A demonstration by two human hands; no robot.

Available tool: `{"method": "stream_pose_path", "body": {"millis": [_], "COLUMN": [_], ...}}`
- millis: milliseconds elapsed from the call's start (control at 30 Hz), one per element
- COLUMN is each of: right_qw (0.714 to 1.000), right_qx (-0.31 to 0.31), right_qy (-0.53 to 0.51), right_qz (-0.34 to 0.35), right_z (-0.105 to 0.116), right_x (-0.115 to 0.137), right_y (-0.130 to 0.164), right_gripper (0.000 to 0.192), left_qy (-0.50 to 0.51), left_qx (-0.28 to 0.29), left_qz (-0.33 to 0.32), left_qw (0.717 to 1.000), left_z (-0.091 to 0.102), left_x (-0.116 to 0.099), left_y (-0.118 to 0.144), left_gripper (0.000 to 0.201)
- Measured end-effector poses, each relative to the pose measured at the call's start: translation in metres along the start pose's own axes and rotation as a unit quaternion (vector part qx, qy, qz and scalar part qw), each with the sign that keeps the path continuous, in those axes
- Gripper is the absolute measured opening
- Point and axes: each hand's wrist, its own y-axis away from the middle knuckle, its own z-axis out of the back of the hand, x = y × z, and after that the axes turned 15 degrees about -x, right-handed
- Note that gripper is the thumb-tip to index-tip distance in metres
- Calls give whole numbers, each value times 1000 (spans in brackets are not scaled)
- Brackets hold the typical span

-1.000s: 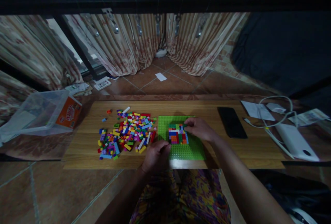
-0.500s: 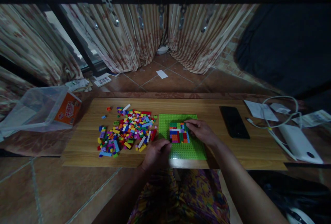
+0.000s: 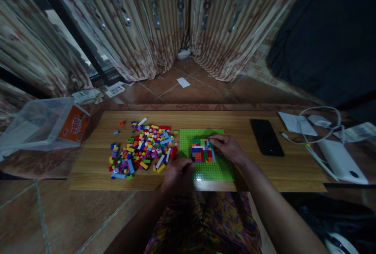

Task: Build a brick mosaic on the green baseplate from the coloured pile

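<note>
A green studded baseplate (image 3: 225, 170) lies on the wooden board, with a patch of multicoloured toy bricks (image 3: 202, 153) built on it. My right hand (image 3: 226, 147) reaches over the plate's right side, thumb and fingers pinched together at the patch's far right corner. Whatever sits between those fingertips is too small to make out. Over the plate's near left edge, my left hand (image 3: 178, 172) is closed, its fingertips close to the patch's near left corner. Its curled fingers hide anything they may hold. Left of the plate spreads a pile of loose bricks (image 3: 149, 144).
A black phone (image 3: 266, 137) lies on the board (image 3: 241, 121) to the right. Beyond it are a white cable (image 3: 337, 119) and a white power bank (image 3: 342, 162). At the left, a clear plastic tub (image 3: 44, 125) with an orange label lies tipped on its side.
The camera view has shifted slightly. Both hands keep almost the same places at the brick patch, and no brick has visibly moved.
</note>
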Motion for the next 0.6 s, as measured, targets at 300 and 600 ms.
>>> {"method": "stream_pose_path", "body": {"millis": [300,600], "right_qw": [998,995], "right_qx": [-32,-13], "right_qy": [35,56], "right_qz": [32,81], "right_z": [-7,-3], "right_x": [-8,-14], "right_y": [2,3], "right_gripper": [36,42], "left_qy": [-3,-15], "left_qx": [-3,7], "left_qz": [-12,-15], "left_qw": [1000,1000], "left_z": [0,2], "left_x": [-1,-5], "left_y": [-1,-1], "left_gripper": [16,20]}}
